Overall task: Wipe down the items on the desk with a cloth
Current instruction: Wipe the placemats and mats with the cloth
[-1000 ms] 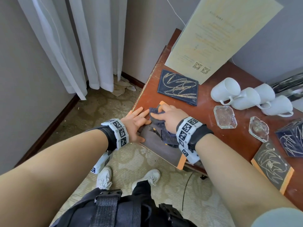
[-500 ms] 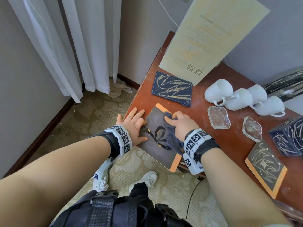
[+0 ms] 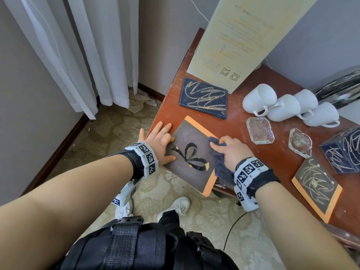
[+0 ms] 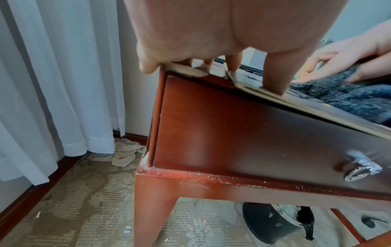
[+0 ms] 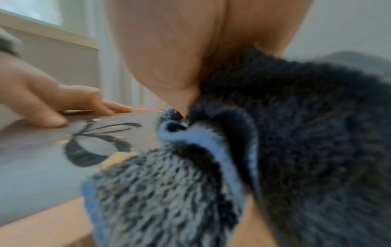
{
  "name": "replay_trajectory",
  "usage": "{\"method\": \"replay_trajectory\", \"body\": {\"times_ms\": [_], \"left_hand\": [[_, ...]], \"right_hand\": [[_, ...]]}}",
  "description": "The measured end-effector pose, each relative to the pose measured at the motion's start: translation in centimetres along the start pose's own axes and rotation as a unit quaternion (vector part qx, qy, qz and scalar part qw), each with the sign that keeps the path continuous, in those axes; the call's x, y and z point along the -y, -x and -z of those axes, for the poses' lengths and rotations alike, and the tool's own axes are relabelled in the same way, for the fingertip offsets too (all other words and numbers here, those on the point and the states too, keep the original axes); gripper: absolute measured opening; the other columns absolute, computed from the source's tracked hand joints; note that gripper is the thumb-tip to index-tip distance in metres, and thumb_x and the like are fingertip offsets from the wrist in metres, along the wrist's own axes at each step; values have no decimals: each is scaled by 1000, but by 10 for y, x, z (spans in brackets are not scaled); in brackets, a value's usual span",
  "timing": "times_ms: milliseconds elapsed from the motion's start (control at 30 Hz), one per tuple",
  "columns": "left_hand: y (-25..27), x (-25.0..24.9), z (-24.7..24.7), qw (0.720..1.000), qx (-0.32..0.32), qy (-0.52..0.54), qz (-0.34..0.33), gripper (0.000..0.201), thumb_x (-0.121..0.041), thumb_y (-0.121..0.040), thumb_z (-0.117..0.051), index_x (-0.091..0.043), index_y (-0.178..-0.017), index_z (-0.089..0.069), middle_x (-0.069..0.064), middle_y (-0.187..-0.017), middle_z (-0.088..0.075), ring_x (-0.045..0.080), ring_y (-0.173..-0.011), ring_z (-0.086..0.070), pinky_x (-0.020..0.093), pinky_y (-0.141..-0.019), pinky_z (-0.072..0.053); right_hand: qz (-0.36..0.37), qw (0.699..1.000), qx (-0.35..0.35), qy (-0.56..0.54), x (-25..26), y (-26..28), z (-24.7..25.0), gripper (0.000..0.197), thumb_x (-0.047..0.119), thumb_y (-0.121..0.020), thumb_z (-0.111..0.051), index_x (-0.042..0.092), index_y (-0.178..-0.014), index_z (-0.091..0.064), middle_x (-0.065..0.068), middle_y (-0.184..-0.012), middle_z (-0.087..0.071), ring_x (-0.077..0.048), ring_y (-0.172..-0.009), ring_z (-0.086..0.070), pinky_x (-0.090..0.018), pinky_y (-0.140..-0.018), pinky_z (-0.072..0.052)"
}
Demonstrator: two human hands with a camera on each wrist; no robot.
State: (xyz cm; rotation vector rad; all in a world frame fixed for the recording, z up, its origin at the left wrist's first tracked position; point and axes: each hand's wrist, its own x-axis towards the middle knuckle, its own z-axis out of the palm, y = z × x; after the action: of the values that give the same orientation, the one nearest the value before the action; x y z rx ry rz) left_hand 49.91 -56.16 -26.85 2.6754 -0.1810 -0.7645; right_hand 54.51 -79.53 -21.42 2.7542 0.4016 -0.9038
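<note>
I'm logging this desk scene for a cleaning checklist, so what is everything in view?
Desk: one, red-brown wood, right.
Bow board: one, grey with orange edge, overhanging desk's front edge.
Cloth: one, dark blue, on bow board.
Scribbled mat: one, navy and gold, behind board.
Mugs: four, white, on their sides.
Glass dishes: two, clear, mid-desk.
Card: one, cream, against wall.
Left hand: flat, steadying board.
Right hand: pressing cloth.

Two QR codes at bottom of tall cream notice card (image 3: pixel 239 36); its printed text too small to read. Square coded markers on wristbands (image 3: pixel 145 156).
</note>
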Motion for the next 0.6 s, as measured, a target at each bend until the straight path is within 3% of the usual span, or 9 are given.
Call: {"method": "replay_trajectory", "body": {"times_ms": [67,167,267,367,467,533,600], "left_hand": [[0,-6,1,999,-10,-30,13,59,-52,-88,-50,-25,-137,-29,-5,-156,14,19,-144,15,58,-112,8],[-2,-16,4,997,-41,-64,-20,61,-45,-87,-54,-21,-137,-27,4,-156,16,23,-144,14,50,-115,9],[-10,-18,7,993,1,-65,-102,72,-46,-92,-46,-19,-147,-8,1,-156,17,19,-144,12,39,-117,8],[-16,-17,6,985,43,-134,-100,77,-53,-94,-33,-19,-148,10,-2,-155,19,18,-144,14,36,-116,9],[-18,-17,2,981,51,-165,-91,77,-56,-94,-28,-21,-147,14,-2,-155,22,18,-143,16,37,-115,11],[-18,-16,1,980,46,-172,-94,77,-57,-94,-28,-21,-147,15,-2,-155,22,19,-143,16,37,-114,12],[-18,-16,0,979,46,-172,-95,77,-58,-93,-27,-22,-147,15,-3,-154,23,19,-143,17,37,-114,13]], "right_hand": [[-37,999,-16,-12,-1,4,-4,61,8,-89,-45,33,-141,-27,-7,-132,-33,-30,-114,-42,-32,-92,-40],[-15,999,-45,-9,6,7,-11,60,8,-91,-44,32,-144,-31,-9,-134,-38,-32,-118,-39,-36,-92,-36],[-13,998,-52,-12,7,7,-14,62,7,-90,-43,35,-144,-31,-8,-135,-38,-31,-120,-37,-37,-92,-34],[-33,997,-60,-30,7,12,-19,61,7,-90,-42,35,-143,-32,-8,-136,-37,-31,-120,-37,-37,-93,-34],[21,999,-13,-32,5,24,-24,60,7,-91,-44,31,-144,-29,-8,-139,-32,-30,-122,-37,-33,-95,-36],[85,996,17,8,2,29,-22,65,6,-92,-43,36,-145,-22,-4,-144,-25,-27,-127,-32,-30,-97,-34],[97,995,14,12,-1,27,-20,64,7,-94,-42,38,-145,-21,-2,-145,-24,-26,-128,-30,-29,-97,-32]]}}
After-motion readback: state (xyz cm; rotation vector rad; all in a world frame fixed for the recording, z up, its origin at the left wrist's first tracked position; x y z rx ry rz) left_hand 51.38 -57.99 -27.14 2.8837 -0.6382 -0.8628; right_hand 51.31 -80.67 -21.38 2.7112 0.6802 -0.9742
